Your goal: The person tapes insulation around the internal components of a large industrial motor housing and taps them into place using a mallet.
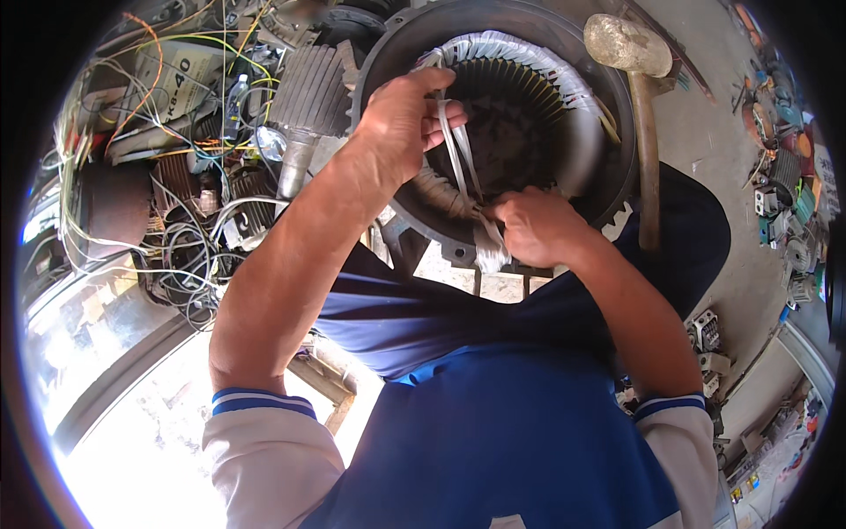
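A motor stator (pixel 368 79) with a round dark housing stands in front of me, its ring of coil windings (pixel 507 48) wrapped in white tape. Inside the ring, dark slots are visible. My left hand (pixel 407 113) is at the ring's left side, fingers closed on a strip of white tape (pixel 454 145). Doubled lengths of the strip run down to my right hand (pixel 539 229), which is closed on them at the near rim. Below its fingers hangs a loose bunch of white tape (pixel 491 251). My right fingertips are partly hidden.
A mallet (pixel 627 46) with a wooden handle lies on the right of the housing. Tangled wires (pixel 198 229), a finned motor body (pixel 308 88) with a shaft and a small clear bottle (pixel 236 104) crowd the left. Assorted parts (pixel 780 176) line the far right.
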Demonstrator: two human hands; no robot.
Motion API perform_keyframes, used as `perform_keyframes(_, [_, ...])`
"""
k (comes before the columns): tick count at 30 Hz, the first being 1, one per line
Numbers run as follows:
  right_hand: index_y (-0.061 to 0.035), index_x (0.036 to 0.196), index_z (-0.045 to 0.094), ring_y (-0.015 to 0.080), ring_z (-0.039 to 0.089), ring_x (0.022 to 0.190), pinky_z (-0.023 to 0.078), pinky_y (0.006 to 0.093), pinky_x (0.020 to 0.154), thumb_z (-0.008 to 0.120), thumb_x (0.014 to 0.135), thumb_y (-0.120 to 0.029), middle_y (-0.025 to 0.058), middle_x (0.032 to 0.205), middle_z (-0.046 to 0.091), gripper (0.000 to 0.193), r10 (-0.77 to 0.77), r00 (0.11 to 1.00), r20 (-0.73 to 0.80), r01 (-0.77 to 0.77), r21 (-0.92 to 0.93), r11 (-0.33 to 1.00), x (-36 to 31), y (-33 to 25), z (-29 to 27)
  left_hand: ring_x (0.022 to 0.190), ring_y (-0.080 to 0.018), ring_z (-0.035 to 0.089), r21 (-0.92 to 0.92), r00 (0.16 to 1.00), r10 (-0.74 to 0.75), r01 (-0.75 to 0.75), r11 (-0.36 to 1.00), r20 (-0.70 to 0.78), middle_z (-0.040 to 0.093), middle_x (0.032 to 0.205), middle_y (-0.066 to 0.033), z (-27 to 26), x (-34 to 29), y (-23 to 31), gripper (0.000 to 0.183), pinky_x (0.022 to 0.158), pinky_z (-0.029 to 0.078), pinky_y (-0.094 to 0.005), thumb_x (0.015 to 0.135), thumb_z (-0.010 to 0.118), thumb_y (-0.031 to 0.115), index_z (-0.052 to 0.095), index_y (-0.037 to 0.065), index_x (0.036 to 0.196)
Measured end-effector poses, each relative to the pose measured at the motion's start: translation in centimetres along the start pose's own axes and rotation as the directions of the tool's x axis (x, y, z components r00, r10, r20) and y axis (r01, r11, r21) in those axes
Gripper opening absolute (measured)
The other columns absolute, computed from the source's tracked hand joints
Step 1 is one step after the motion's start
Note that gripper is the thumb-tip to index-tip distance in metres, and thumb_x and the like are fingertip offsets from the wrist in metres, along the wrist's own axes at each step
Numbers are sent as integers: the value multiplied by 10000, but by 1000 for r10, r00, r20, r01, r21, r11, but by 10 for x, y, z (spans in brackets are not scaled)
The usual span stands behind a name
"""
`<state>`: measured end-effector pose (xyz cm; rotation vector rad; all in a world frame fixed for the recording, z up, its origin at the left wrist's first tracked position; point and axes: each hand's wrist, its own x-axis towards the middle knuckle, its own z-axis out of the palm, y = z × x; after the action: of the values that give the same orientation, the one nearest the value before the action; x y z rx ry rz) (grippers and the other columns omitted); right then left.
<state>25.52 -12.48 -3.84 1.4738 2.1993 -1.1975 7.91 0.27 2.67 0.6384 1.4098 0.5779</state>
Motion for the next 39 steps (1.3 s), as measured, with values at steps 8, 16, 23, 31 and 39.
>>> perform_keyframes(8, [-190, 1327, 716, 378, 697, 1122, 549, 472, 981, 492, 886, -161, 186, 1200, 736, 496, -205, 977, 58, 213, -271, 939, 12, 21, 13, 771, -263, 665, -312, 937, 349, -327, 892, 18, 660, 846, -127, -21, -5, 23, 218, 768, 518, -389, 977, 652, 221, 617, 44, 1099])
perform_keyframes(16, [-96, 1027, 743, 408, 729, 957, 559, 543, 861, 601, 857, -182, 178, 961, 752, 238, -231, 968, 97, 249, -275, 929, 15, 16, 13, 947, -280, 672, 147, 808, 552, -532, 834, -206, 659, 1047, -98, -238, 31, 201, 267, 856, 558, -397, 996, 605, 304, 581, 128, 1195])
perform_keyframes(23, [-66, 922, 743, 414, 730, 944, 553, 546, 842, 600, 849, -187, 184, 962, 754, 201, -24, 1000, 12, 24, -35, 999, 3, 1, 0, 1166, -365, 686, 826, 384, 798, 139, -547, 464, 691, 1265, -185, -257, 50, 125, 475, 1052, 506, -456, 1000, 637, 408, 647, 98, 1360])
perform_keyframes(31, [-78, 929, 755, 401, 712, 990, 532, 509, 915, 575, 837, -163, 189, 967, 753, 219, -6, 998, -63, 7, 8, 1000, -4, -6, -2, 1085, -367, 722, 682, 823, -377, -565, -464, 425, 758, 1114, -176, 28, 34, -40, 240, 881, 596, -440, 861, 654, 117, 791, 65, 1051])
perform_keyframes(39, [-99, 962, 730, 361, 718, 994, 556, 513, 862, 593, 889, -179, 125, 984, 754, 174, -102, 990, -94, 92, -101, 991, 3, 13, 16, 1062, -327, 745, 693, 900, 193, -150, -705, 391, 755, 1150, -169, 0, 43, 70, 313, 868, 597, -467, 887, 670, 143, 743, 83, 1186])
